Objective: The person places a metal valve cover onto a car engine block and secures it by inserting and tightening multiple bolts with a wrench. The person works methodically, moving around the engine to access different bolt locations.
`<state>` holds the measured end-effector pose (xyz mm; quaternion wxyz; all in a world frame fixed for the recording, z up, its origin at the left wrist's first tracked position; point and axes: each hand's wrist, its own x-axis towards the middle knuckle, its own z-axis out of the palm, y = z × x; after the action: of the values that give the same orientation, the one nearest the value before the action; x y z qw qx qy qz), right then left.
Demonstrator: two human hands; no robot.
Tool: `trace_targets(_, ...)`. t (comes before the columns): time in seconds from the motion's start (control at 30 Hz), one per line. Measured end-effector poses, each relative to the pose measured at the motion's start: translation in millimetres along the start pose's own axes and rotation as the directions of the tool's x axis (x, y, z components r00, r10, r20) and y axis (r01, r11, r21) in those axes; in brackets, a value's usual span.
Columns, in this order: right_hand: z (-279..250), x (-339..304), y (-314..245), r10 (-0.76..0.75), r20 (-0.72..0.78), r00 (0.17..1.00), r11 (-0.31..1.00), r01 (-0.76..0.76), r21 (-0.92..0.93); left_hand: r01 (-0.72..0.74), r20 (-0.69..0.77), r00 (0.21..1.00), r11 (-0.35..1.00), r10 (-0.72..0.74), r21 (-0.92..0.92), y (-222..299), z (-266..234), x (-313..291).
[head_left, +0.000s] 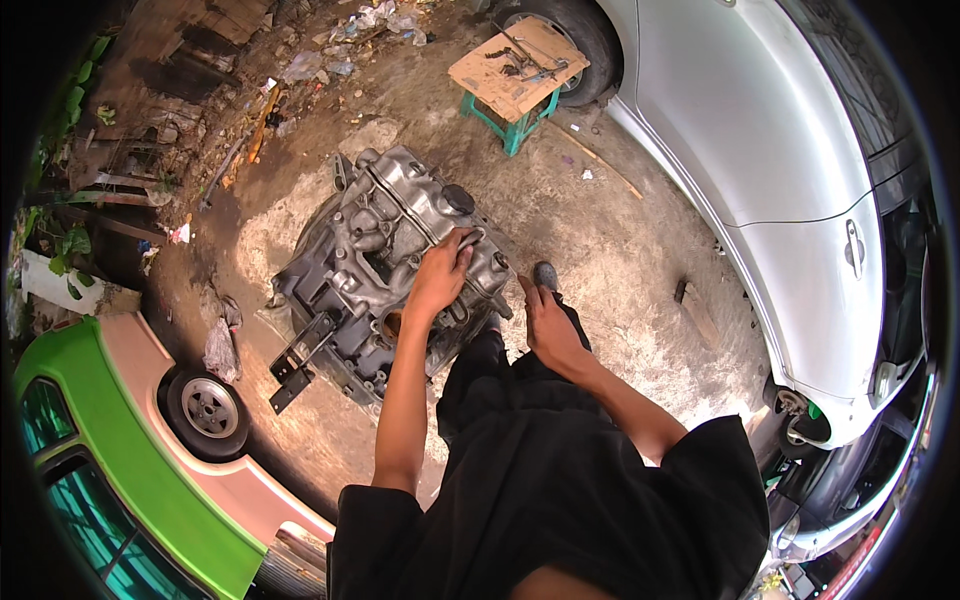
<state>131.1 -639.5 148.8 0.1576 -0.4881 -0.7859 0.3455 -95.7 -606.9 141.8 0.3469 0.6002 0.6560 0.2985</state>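
Observation:
A grey metal car engine lies on the ground in front of me, its ribbed cover facing up with a round black cap on it. My left hand rests on top of the cover, just below that cap. Its fingers are bent together around a small greyish piece that I cannot make out. At the engine's right end is my right hand, its fingers stretched out and apart, with the fingertips close to the engine's edge. Whether they touch it I cannot tell, and nothing shows in that hand.
A wooden board on a green stool carries several tools. To the right stands a silver car, to the lower left a green and pink vehicle. A wood block lies on the floor; litter is scattered at the back.

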Motion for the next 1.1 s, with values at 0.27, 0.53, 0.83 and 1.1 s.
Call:
trace_targets(0.27, -5, 88, -36, -0.409, 0.175, 0.895, 0.909, 0.416, -0.002, -0.117, -0.078, 0.991, 0.990, 0.110, -0.082, -7, 2, -2)
trace_targets(0.53, 52, 53, 80, 0.609, 0.051, 0.791, 0.430, -0.384, 0.817, -0.018, -0.080, 0.997, 0.999, 0.015, -0.045, -2, 2, -2)
trace_targets(0.83, 44, 21, 121, 0.435, -0.016, 0.900, 0.485, -0.219, 0.847, 0.037, -0.049, 0.998, 0.999, -0.038, -0.028, 6, 0, -4)
trace_targets(1.1, -14, -4, 131, 0.420, -0.079, 0.904, 0.451, -0.132, 0.883, 0.027, -0.375, 0.923, 0.955, 0.090, 0.295, 39, 26, -39)
